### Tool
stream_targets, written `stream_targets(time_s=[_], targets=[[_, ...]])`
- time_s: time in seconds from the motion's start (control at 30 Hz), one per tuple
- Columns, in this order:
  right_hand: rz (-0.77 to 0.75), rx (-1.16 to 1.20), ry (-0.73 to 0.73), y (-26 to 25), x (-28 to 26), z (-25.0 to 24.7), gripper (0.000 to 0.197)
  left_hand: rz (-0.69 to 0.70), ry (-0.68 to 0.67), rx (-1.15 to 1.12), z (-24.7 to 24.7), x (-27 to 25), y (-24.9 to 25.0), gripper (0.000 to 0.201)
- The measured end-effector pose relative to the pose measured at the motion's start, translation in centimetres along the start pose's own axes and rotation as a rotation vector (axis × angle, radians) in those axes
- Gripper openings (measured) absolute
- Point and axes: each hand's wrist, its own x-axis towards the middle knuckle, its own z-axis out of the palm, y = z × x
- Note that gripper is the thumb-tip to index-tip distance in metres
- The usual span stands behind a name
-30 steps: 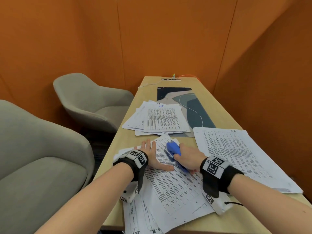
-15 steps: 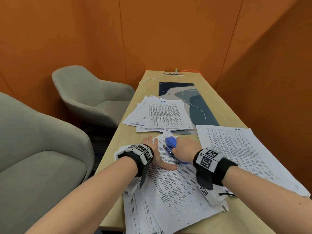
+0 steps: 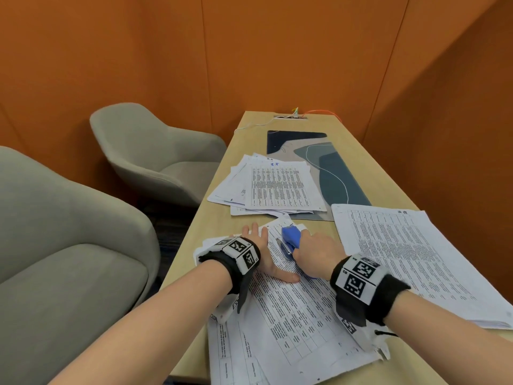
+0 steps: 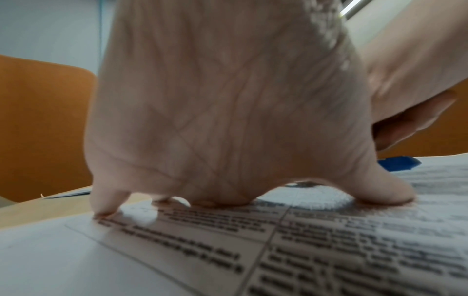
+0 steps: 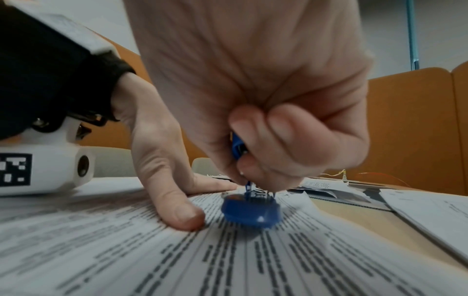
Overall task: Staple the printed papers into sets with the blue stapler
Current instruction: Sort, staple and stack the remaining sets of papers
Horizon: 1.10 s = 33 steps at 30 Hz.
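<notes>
1. Head view: counter [image 3: 211,218] carries paper piles; the working set of papers [image 3: 291,315] lies nearest, thin, floppy, likely to slide.
2. Left hand [image 3: 261,254] presses flat on that set, fingers straight.
3. Right hand [image 3: 316,251] grips stapler [image 3: 290,237] over the set's far corner; small, rigid, best held by its top.

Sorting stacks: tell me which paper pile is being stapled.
The near pile of printed papers, the only one pinned by the left hand, with the blue stapler on it.
</notes>
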Motion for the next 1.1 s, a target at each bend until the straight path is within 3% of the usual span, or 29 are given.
stream_targets(time_s=[0.27, 0.4, 0.7, 0.93, 1.1], targets=[[0.013, 0.054, 0.011, 0.1, 1.0, 0.3, 0.036, 0.0, 0.018, 0.031, -0.3, -0.7, 0.3, 0.139], [-0.094, 0.191, -0.11, 2.4, 1.2, 0.5, 0.053, 0.003, 0.018, 0.043, -0.4, -0.9, 0.3, 0.137], [-0.119, 0.196, 0.006, 1.7, 1.2, 1.7, 0.039, -0.003, 0.007, 0.054, -0.1, 0.0, 0.1, 0.141], [-0.101, 0.091, -0.033, 0.7, 3.2, 0.7, 0.044, 0.003, 0.024, 0.031, -0.3, -0.7, 0.3, 0.138], [-0.116, 0.229, -0.065, 1.1, 3.9, -0.6, 0.043, 0.022, 0.056, -0.025, 0.2, -1.0, -0.2, 0.139]])
